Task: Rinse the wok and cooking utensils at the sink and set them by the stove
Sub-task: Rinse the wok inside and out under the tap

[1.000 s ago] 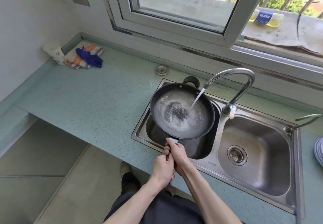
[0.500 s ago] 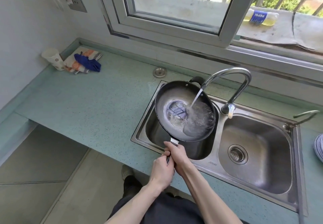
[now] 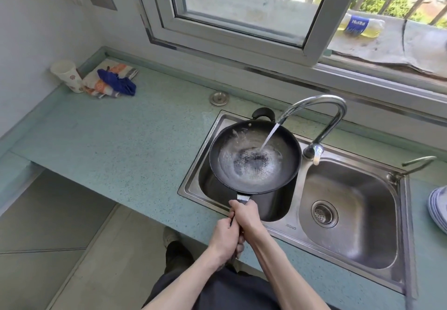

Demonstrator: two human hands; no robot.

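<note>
A black wok (image 3: 287,164) hangs above the left basin of the steel double sink (image 3: 193,179). Both hands grip its long handle at the sink's front edge: my right hand (image 3: 245,215) nearer the pan, my left hand (image 3: 223,237) just behind it. Water runs from the curved chrome tap (image 3: 321,104) into the wok and pools, swirling, in its bottom. A small black helper handle (image 3: 263,112) shows at the wok's far rim. No other utensils are visible.
The teal countertop (image 3: 121,145) stretches left, with a paper cup (image 3: 66,75) and cloths (image 3: 113,80) in the far corner. A round metal sink plug (image 3: 219,98) lies behind the sink. The right basin (image 3: 358,213) holds only its drain. Stacked plates (image 3: 439,209) sit at the right edge.
The wok tilted to the right half a second ago, sloshing the water sideways, and now sits level again with the water swirling. Both hands kept their grip on the handle.
</note>
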